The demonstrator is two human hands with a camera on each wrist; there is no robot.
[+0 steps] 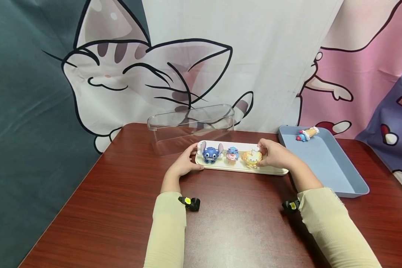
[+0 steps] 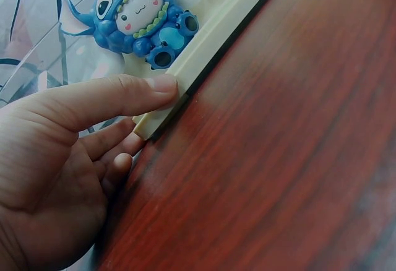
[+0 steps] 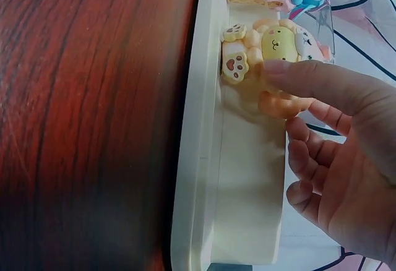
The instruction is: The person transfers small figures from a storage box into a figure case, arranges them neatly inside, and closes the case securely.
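A long cream display base [image 1: 227, 168] lies on the table with three small figurines in a row. At its left end sits a blue long-eared figurine [image 1: 210, 154]. The middle one is a blue and pink figurine on an ice cream cone [image 1: 232, 155]. A yellow figurine with paw-print feet [image 3: 278, 43] is third. My left hand [image 1: 184, 163] grips the base's left end, its thumb on the front edge and fingers behind. My right hand [image 1: 275, 154] pinches the yellow figurine, the thumb on its front; some fingertips are hidden behind it.
A clear plastic cover [image 1: 192, 128] stands behind the base, near the backdrop. To the right, a blue-grey tray [image 1: 331, 167] holds another ice cream cone figurine [image 1: 308, 134]. A printed cartoon cloth [image 1: 271, 56] hangs behind the brown table [image 1: 114, 208].
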